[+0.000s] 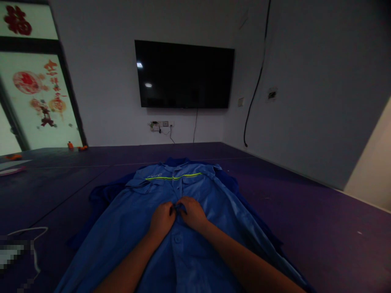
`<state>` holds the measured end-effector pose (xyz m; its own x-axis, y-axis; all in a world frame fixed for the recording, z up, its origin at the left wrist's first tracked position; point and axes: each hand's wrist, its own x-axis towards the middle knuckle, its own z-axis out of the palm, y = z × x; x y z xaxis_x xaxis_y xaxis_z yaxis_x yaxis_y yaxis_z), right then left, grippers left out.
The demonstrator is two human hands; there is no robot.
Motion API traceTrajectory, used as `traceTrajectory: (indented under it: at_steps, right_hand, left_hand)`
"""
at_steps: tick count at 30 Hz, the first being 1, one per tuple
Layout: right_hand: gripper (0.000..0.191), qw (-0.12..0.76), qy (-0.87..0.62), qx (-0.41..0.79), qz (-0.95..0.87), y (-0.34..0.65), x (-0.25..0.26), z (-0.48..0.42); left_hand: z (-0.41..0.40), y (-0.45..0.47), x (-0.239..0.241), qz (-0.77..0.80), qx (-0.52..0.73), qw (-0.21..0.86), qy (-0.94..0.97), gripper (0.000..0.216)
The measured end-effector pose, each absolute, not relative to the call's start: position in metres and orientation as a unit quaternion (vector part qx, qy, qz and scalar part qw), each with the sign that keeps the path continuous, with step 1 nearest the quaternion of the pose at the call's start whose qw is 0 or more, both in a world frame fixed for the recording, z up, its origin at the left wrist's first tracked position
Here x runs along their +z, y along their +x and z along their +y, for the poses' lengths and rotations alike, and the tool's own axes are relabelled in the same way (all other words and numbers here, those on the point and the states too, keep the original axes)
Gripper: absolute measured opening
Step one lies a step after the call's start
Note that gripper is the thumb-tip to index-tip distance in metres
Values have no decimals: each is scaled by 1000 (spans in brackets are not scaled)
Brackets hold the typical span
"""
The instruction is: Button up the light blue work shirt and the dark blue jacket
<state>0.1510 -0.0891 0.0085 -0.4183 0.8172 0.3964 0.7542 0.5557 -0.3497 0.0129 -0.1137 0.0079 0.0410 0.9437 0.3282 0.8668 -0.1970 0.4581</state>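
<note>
A blue work shirt (122,232) with a yellow-green stripe across the chest lies spread front side up on the purple floor, its collar away from me. Both hands meet at the middle of its button placket. My left hand (163,217) pinches the placket edge from the left. From the right, my right hand (192,213) pinches the same spot, its fingertips almost touching the left ones. A bit of raised blue cloth shows between them; any button there is hidden. One button (177,239) is visible below the hands. Darker blue sleeves stick out at both sides.
A black television (186,75) hangs on the far wall above sockets with wires. On the right, a dark cable (255,89) dangles down the wall. A white cord (35,248) lies at lower left, beside a blurred patch. Small orange objects (70,145) sit near the glass door.
</note>
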Motion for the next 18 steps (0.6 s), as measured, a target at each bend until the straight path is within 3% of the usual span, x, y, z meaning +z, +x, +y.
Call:
traceTrajectory:
  at_steps: [18]
  right_hand:
    - [27, 288, -485, 78, -822, 151, 8, -87]
  left_hand:
    - [-116, 14, 9, 645, 296, 101, 698, 14]
